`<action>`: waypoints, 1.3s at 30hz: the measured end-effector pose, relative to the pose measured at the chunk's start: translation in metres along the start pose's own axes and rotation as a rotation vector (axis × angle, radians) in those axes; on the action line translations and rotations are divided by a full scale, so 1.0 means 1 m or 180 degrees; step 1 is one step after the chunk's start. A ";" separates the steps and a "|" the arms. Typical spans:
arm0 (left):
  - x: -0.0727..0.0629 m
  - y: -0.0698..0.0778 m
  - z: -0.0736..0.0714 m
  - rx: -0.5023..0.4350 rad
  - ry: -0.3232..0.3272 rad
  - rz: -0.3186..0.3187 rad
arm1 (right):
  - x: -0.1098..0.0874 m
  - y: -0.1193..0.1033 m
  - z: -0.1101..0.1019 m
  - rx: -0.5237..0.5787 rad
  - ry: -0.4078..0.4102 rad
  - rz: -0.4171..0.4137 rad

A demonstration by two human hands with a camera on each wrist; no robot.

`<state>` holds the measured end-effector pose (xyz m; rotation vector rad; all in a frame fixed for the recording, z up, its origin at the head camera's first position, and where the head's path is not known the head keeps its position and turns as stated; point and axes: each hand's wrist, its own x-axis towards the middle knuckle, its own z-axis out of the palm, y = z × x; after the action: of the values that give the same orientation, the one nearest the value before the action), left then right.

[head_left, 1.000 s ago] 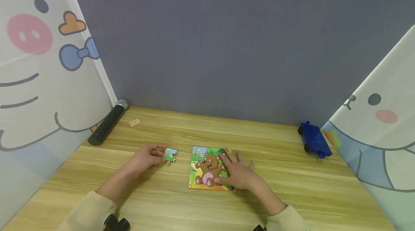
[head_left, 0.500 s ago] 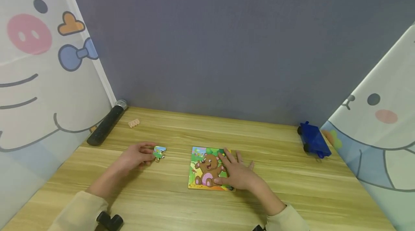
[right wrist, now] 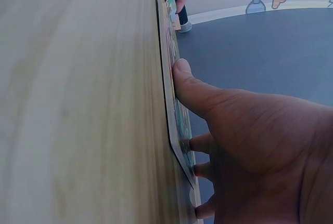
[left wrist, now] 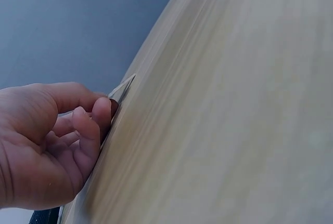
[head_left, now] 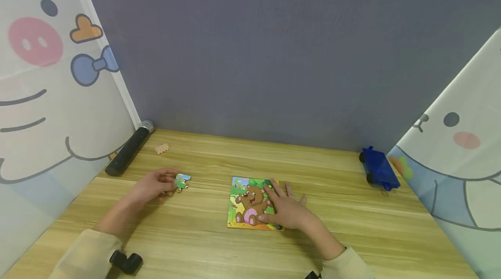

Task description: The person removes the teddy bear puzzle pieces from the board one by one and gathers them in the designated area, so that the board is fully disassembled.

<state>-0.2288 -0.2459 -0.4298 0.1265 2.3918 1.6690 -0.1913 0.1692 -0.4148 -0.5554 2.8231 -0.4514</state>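
In the head view my left hand (head_left: pixel 154 186) pinches a small jigsaw piece (head_left: pixel 182 182), blue and green with rounded tabs, at its left side. The left wrist view has that piece (left wrist: pixel 124 88) nearly edge-on between thumb and fingers, tilted close over the table. A square bear jigsaw puzzle (head_left: pixel 250 205) lies flat at the middle. Across its right part rests my right hand (head_left: pixel 289 209), fingers spread and straight, thumb on the lower part of the picture. From the right wrist, the same hand (right wrist: pixel 255 130) is seen with fingertips down along the thin puzzle board (right wrist: pixel 169 107).
A black microphone (head_left: pixel 129 150) lies at the table's left edge, beside a small pinkish toy block (head_left: pixel 162 148). At the far right stands a blue toy cart (head_left: pixel 379 169) with dark wheels. A grey panel (head_left: pixel 250 52) closes off the back of the wooden table (head_left: pixel 188 244).
The left hand has drawn the jigsaw piece leftward and slightly away, farther from the puzzle. The right hand and the puzzle have stayed in place.
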 end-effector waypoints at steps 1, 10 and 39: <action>0.000 -0.001 -0.002 0.0001 -0.0019 0.0015 | 0.000 0.000 0.000 -0.0010 0.0006 0.0000; 0.000 -0.007 -0.016 0.0008 -0.0032 0.0069 | 0.001 -0.001 -0.001 -0.0059 -0.0006 0.0023; -0.005 -0.007 -0.035 0.0071 -0.0036 0.0043 | 0.001 0.000 -0.001 -0.0043 -0.0010 0.0041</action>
<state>-0.2315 -0.2817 -0.4241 0.1559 2.4070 1.6436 -0.1928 0.1685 -0.4138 -0.5398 2.8271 -0.4292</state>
